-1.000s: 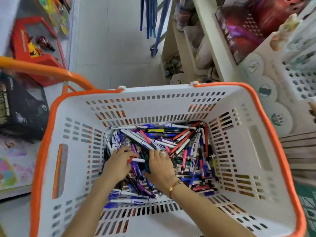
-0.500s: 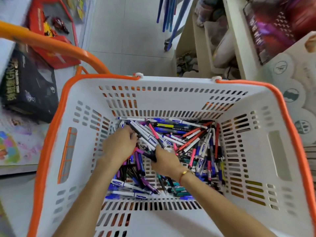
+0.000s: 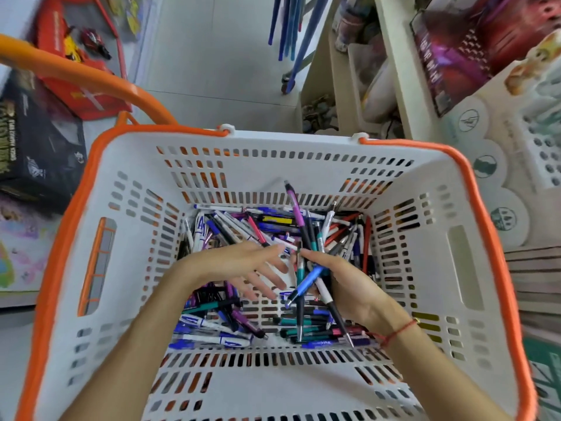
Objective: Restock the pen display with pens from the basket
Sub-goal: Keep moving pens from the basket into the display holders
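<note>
The basket (image 3: 127,268), white w/ orange rim, fills most of the view and is the landmark for everything here. Its orange handle (image 3: 76,71) swings out past the far-left corner. Beyond the basket's right rim sits the pen display (image 3: 543,159), a white perforated holder, only partly in frame, so can't tell how full it is. That's the relation the next move turns on: display lies to the right of the basket and a bit farther away, so the right hand, nearer that rim, looks best placed to carry across, judging by position alone.

Inside the basket, a loose pile of pens (image 3: 267,226) covers the far half of the floor; more lie along the near wall, bare slotted floor showing between. Pens point every which way, no common axis.

Above mid-basket the right hand (image 3: 349,287) clutches a bundle of pens (image 3: 309,268), approx. a handful: teal, blue, black, white, plus a purple one sticking up highest. Bundle's long axis runs near-to-far across the basket, tips splayed, not squared up. Prob. needs tidying before slotting in.

The left hand (image 3: 246,265) is just beside the bundle, on its left, fingers spread & relaxed, holding nothing; can't tell if fingertips touch the bundle.
</note>
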`<state>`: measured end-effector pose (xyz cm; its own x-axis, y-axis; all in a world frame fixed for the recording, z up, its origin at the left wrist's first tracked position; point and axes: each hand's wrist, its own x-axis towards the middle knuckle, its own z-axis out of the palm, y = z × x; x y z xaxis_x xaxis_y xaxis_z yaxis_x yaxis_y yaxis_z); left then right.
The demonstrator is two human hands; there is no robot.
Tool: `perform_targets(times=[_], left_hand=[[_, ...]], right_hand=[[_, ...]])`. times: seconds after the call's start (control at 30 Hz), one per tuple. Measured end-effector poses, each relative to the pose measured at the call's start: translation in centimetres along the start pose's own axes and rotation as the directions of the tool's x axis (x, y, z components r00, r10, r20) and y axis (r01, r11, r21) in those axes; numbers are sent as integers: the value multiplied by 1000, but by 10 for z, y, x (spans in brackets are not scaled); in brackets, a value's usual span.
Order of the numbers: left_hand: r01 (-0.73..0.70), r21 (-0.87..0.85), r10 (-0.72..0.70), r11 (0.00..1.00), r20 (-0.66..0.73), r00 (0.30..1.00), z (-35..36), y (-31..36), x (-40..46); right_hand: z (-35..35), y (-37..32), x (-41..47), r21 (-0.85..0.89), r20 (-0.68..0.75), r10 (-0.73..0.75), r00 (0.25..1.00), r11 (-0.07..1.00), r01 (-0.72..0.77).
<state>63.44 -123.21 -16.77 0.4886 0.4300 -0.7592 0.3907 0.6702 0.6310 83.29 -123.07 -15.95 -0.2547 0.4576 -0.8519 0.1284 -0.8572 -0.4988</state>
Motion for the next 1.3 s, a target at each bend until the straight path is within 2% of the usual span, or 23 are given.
perform_targets(times=[0.13,0.3,0.5,0.7,0.8,0.9,0.97,1.13,1.23,1.3], left_hand=[[-15,25,12,1000,135,991,9,2,-8],[-19,105,9,994,97,995,18,2,-3],[-88,127,70,988,135,988,15,-5,-1],[-72,129,51,989,158,986,24,-7,4],[-91,65,79,994,173,982,23,-12,6],[-100,5,99,995,145,985,15,-16,3],[-102,-3,101,995,127,987,11,-18,2],[-101,-2,101,995,68,993,10,-20,3],[-96,4,96,995,-43,994,7,-22,4],[-88,67,98,994,-158,982,3,-26,8]], right_hand=[[2,2,6,43,3,-36,999,998,35],[6,12,13,88,-5,-84,996,993,84],[6,17,19,-39,-165,-164,973,986,160],[6,17,17,-221,-77,-238,968,951,217],[7,13,11,-255,-42,-215,976,947,198],[-3,0,1,-282,93,-26,995,958,51],[-12,-6,-3,-263,185,72,980,964,-21],[-15,-7,-1,-104,158,46,986,994,-29],[-20,-4,6,-124,97,3,995,992,9],[-25,-6,6,-168,85,-34,996,985,48]])
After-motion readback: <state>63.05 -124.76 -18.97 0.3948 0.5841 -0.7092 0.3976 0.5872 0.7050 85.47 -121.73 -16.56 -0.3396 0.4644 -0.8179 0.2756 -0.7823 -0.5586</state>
